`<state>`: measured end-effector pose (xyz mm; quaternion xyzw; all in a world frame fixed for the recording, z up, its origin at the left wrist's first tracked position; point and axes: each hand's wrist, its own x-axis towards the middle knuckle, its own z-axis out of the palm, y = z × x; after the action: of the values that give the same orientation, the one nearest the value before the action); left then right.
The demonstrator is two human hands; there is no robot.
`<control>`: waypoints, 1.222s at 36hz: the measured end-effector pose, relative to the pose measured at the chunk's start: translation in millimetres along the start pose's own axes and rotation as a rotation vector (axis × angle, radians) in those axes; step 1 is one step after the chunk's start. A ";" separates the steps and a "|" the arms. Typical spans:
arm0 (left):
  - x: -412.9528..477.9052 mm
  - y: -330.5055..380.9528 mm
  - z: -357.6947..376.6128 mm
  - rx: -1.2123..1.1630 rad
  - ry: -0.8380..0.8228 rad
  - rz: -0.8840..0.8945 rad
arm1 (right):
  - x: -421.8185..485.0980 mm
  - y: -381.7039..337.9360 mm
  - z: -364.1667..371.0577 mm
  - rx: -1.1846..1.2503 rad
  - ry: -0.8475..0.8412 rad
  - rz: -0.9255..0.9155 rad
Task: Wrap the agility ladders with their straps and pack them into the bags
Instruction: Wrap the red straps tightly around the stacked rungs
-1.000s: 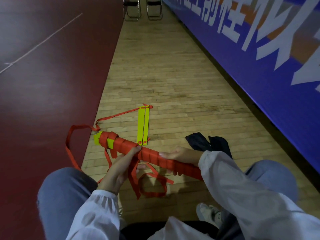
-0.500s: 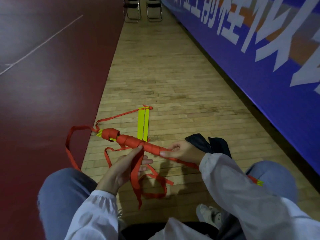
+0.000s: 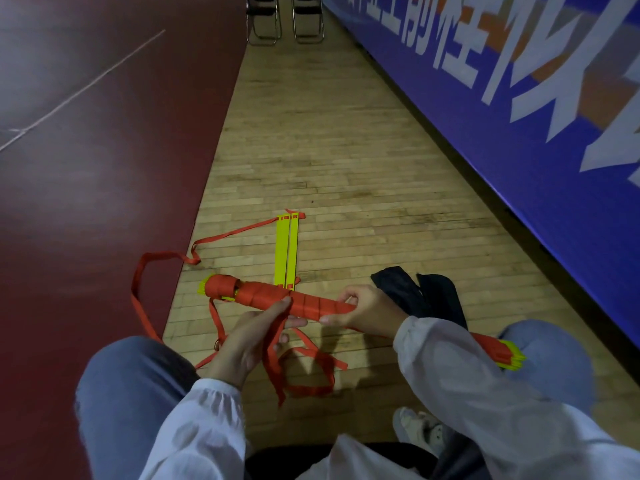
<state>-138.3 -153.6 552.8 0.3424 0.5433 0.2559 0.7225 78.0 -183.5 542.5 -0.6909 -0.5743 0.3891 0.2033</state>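
Observation:
A bundle of yellow ladder rungs (image 3: 304, 301) bound in red strap lies across my lap, its far end (image 3: 509, 355) poking out past my right knee. My right hand (image 3: 367, 308) grips the bundle near its middle. My left hand (image 3: 249, 336) pinches the loose red strap (image 3: 275, 355) against the bundle; the strap's tail hangs down from my fingers. Two more yellow rungs (image 3: 287, 249) lie flat on the wooden floor beyond, joined by a red strap (image 3: 162, 258) trailing left. Black bags (image 3: 426, 296) lie on the floor behind my right hand.
A blue banner wall (image 3: 519, 133) runs along the right. Dark red court flooring (image 3: 86, 168) lies to the left of the wood strip. Two folding chairs (image 3: 284, 19) stand at the far end. My knees in jeans frame the bundle.
The bundle has turned in my hands and another loop of red strap lies around it. My left hand has come up to the bundle with the strap.

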 end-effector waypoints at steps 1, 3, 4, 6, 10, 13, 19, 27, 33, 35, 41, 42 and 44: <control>0.4 -0.7 0.9 -0.002 0.013 0.004 | -0.4 0.0 0.2 0.003 -0.003 -0.001; 2.0 -1.9 2.5 -0.001 0.035 0.011 | -0.8 0.7 0.6 -0.001 -0.009 0.000; 2.9 -2.3 3.6 0.001 0.046 0.011 | -0.6 1.5 0.8 -0.006 -0.015 -0.002; 3.9 -2.2 5.3 0.004 0.061 0.007 | 0.0 4.0 1.0 -0.001 -0.040 0.002; 3.6 -2.2 5.7 0.006 0.061 0.001 | 2.8 5.0 -2.0 0.017 -0.095 0.021; 2.4 -3.7 3.1 -0.004 0.036 -0.007 | 6.6 1.2 -7.6 0.094 -0.151 -0.019; 0.9 -4.7 -1.0 -0.003 0.005 0.000 | 13.8 -3.4 -16.6 0.018 -0.252 0.053; -4.7 -4.6 0.1 -0.054 -0.035 0.005 | 7.3 -8.4 -18.1 0.015 -0.200 0.030; -5.1 -3.6 -2.3 -0.040 -0.063 -0.017 | 7.6 -6.4 -15.6 0.013 -0.103 0.002; -4.4 -3.7 -2.1 -0.043 -0.058 -0.017 | 9.2 -5.4 -13.9 0.007 -0.072 -0.009; -2.4 -5.4 0.2 -0.056 -0.039 -0.014 | 5.2 -8.0 -9.7 -0.074 -0.008 -0.018; -2.0 -5.5 0.6 -0.057 -0.032 -0.015 | 3.8 -9.4 -8.8 -0.089 0.010 -0.022; -1.0 -6.1 1.9 -0.051 -0.017 -0.021 | 0.7 -12.2 -7.1 -0.113 0.054 -0.028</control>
<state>-136.8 -158.6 549.1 0.3201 0.5341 0.2590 0.7384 75.7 -178.6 555.5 -0.7034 -0.5993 0.3344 0.1848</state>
